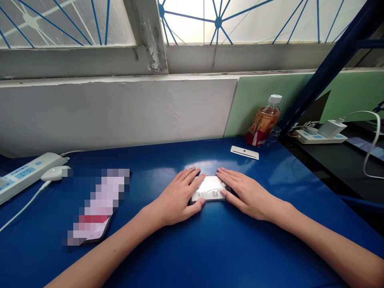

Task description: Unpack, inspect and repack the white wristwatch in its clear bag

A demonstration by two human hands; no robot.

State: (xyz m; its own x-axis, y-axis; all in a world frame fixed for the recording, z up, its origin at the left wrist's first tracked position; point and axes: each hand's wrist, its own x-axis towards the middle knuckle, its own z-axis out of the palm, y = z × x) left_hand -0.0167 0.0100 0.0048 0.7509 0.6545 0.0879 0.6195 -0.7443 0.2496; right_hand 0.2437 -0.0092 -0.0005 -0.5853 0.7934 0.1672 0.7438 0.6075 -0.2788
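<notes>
A small flat white packet (pixel 211 189) lies on the blue tabletop in front of me, under shiny clear wrapping with dark edges. My left hand (pixel 180 196) holds its left end, with the fingers along the far side and the thumb at the near left corner. On the right end rests my right hand (pixel 244 194), its fingers stretched over the edge and its thumb on the near right part. Both palms face down, and the packet's ends are partly hidden under the fingers.
Left of my arm lies a phone (pixel 99 212), its screen blurred out. A white power strip (pixel 33 174) with a plugged-in charger (pixel 57 173) sits at the far left. At the back right are a drink bottle (pixel 264 122) and a white slotted card (pixel 244 152). A blue post (pixel 324 72) slants upward beyond.
</notes>
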